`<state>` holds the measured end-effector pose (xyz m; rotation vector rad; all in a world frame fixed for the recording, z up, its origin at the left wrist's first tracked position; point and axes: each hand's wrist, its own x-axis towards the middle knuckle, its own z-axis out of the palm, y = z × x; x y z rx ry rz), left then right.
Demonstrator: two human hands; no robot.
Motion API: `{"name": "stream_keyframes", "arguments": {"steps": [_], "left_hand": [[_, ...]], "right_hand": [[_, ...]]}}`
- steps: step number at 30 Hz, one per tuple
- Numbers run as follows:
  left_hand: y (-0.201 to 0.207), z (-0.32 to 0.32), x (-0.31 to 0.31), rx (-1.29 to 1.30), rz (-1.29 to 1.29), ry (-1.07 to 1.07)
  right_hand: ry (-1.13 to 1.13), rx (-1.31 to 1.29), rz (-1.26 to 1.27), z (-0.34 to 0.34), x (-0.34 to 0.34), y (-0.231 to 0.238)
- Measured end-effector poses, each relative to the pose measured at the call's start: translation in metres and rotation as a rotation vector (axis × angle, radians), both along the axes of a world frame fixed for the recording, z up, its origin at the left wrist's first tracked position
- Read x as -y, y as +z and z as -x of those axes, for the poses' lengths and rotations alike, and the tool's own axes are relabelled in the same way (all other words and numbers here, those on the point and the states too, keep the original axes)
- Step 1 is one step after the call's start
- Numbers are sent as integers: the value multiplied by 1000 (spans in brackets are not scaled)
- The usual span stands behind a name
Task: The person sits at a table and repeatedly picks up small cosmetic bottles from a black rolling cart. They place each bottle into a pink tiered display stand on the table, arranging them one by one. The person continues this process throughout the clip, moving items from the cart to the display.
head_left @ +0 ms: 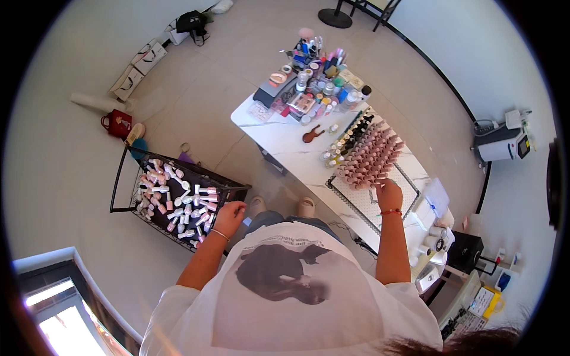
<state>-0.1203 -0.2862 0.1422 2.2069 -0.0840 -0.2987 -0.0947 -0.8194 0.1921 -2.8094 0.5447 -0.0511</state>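
My right hand (389, 196) reaches to the near end of closely packed rows of pink-capped nail polish bottles (368, 154) on a white marbled table. Its fingers are pinched around a small nail polish bottle, mostly hidden by the hand. My left hand (229, 219) hangs at the right edge of a black cart (205, 168), its fingers curled. Whatever it holds, if anything, is too small to make out. Loose pink and white nail polish bottles (187, 204) lie jumbled on the cart. A white dotted mat (362, 204) with a dark patterned border lies under the near rows.
Cosmetics jars and brushes (323, 77) crowd the table's far end. A brown figure-shaped object (311, 134) lies beside rows of dark and clear bottles (350, 137). A clear plastic bag (436, 199) and white rolls (432, 242) stand at the near right. A grey machine (502, 144) stands by the wall.
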Motion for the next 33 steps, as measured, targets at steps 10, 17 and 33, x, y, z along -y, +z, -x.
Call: {"name": "stream_keyframes", "arguments": {"steps": [10,17,33], "left_hand": [[-4,8,-80,119,-107,207],[-48,31,-198,79,-284,554],[-141,-4,-367,-126,-453,766]], "right_hand": [[330,236,-17,-20,-78,35],[664,183,-202,-24,-192,18],[693,-227,-268,12,-305,-26]]}}
